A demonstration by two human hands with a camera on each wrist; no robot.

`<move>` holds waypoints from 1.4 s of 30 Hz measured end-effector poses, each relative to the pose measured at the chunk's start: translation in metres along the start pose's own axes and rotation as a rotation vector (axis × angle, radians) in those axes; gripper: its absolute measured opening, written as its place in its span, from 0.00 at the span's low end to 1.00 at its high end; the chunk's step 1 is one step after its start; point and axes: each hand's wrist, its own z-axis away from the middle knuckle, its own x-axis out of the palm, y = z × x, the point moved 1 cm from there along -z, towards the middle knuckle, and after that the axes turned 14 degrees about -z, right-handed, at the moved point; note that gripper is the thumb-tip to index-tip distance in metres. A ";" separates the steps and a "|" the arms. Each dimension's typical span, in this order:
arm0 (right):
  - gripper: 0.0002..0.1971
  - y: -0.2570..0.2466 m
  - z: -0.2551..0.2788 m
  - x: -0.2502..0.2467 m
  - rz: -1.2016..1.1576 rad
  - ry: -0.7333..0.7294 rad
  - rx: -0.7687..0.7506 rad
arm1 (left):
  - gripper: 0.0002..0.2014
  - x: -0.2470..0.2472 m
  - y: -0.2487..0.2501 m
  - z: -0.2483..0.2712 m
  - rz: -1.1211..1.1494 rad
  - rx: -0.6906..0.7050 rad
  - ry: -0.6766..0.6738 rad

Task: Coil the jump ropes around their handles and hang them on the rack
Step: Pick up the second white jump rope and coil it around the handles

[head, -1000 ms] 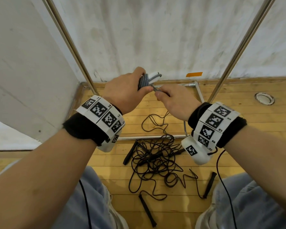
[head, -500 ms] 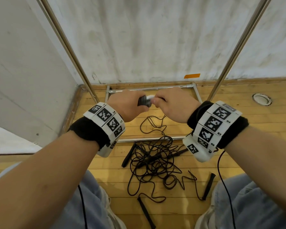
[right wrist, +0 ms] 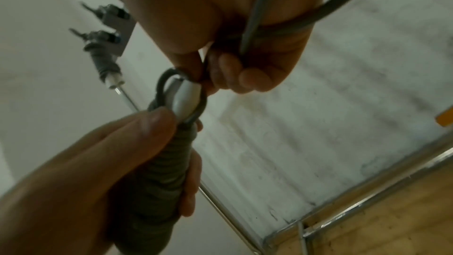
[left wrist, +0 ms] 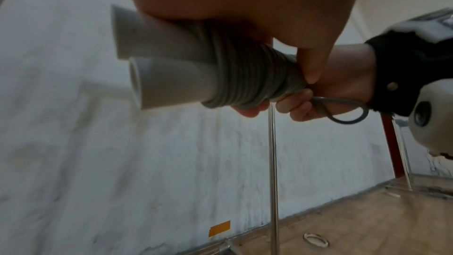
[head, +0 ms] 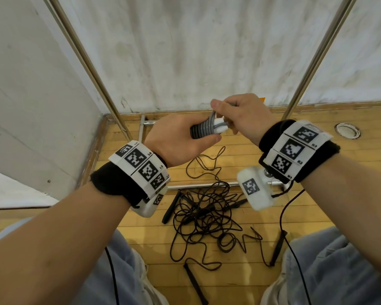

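Note:
My left hand (head: pixel 180 137) grips two white jump-rope handles (left wrist: pixel 166 69) held side by side, with grey rope (head: pixel 201 128) coiled tightly around them. My right hand (head: pixel 240 115) pinches the loose end of that grey rope (right wrist: pixel 255 16) right at the handle tips (right wrist: pixel 186 98), where it makes a small loop (left wrist: pixel 348 111). Both hands are at chest height in front of the white wall. Black jump ropes (head: pixel 205 219) lie tangled on the wooden floor below, their black handles (head: pixel 172 205) scattered around the pile.
Two slanted metal rack poles (head: pixel 90 67) (head: pixel 317 60) rise on either side, joined by base bars (head: pixel 198 186) on the floor. Rack hooks (right wrist: pixel 105 32) show at the upper left of the right wrist view. A round floor fitting (head: pixel 348 130) sits at right. My knees (head: pixel 328 271) frame the rope pile.
Both hands rose together with the coiled handles. My right hand has shifted from beside the handles to over their tips, still pinching the rope end.

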 end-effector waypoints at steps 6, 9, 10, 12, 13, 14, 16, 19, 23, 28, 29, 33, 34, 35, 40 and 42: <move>0.07 -0.001 0.003 0.000 -0.426 -0.056 0.099 | 0.11 -0.008 0.010 0.002 0.291 -0.107 0.029; 0.10 -0.006 0.006 0.005 -0.419 -0.055 0.038 | 0.12 -0.014 0.010 -0.001 0.401 -0.137 0.067; 0.10 -0.008 0.008 0.007 -0.363 -0.052 0.018 | 0.11 -0.016 0.009 -0.001 0.412 -0.146 0.075; 0.12 -0.009 0.010 0.012 -0.213 -0.050 -0.018 | 0.10 -0.018 0.008 -0.001 0.407 -0.157 0.083; 0.14 -0.009 0.012 0.014 -0.143 -0.054 -0.035 | 0.11 -0.019 0.007 -0.001 0.401 -0.163 0.088; 0.16 -0.009 0.013 0.016 -0.076 -0.058 -0.054 | 0.14 -0.020 0.006 -0.001 0.397 -0.171 0.096; 0.18 -0.012 0.016 0.020 0.041 -0.082 -0.101 | 0.19 -0.021 0.003 -0.002 0.393 -0.187 0.117; 0.18 -0.014 0.017 0.025 0.151 -0.150 -0.109 | 0.20 -0.023 -0.001 -0.003 0.339 -0.202 0.108; 0.15 -0.013 0.015 0.027 0.281 -0.171 -0.030 | 0.16 -0.020 -0.002 -0.003 0.250 -0.180 0.073; 0.17 -0.012 0.016 0.029 0.089 -0.113 -0.029 | 0.16 -0.018 -0.009 -0.007 0.183 -0.174 0.091; 0.16 -0.012 0.016 0.027 0.108 -0.109 -0.050 | 0.16 -0.018 -0.012 -0.008 0.149 -0.177 0.098; 0.14 -0.008 0.014 0.025 0.333 -0.162 -0.083 | 0.18 -0.013 -0.019 -0.009 0.017 -0.173 0.072; 0.14 -0.007 0.014 0.026 0.382 -0.179 -0.086 | 0.19 -0.011 -0.020 -0.009 -0.017 -0.175 0.061; 0.13 -0.006 0.015 0.027 0.424 -0.191 -0.092 | 0.19 -0.009 -0.022 -0.009 -0.050 -0.178 0.053; 0.15 -0.003 0.015 0.025 0.664 -0.236 -0.102 | 0.20 -0.002 -0.028 -0.009 -0.179 -0.219 -0.014; 0.14 -0.003 0.016 0.024 0.710 -0.245 -0.112 | 0.20 -0.001 -0.030 -0.010 -0.245 -0.230 -0.048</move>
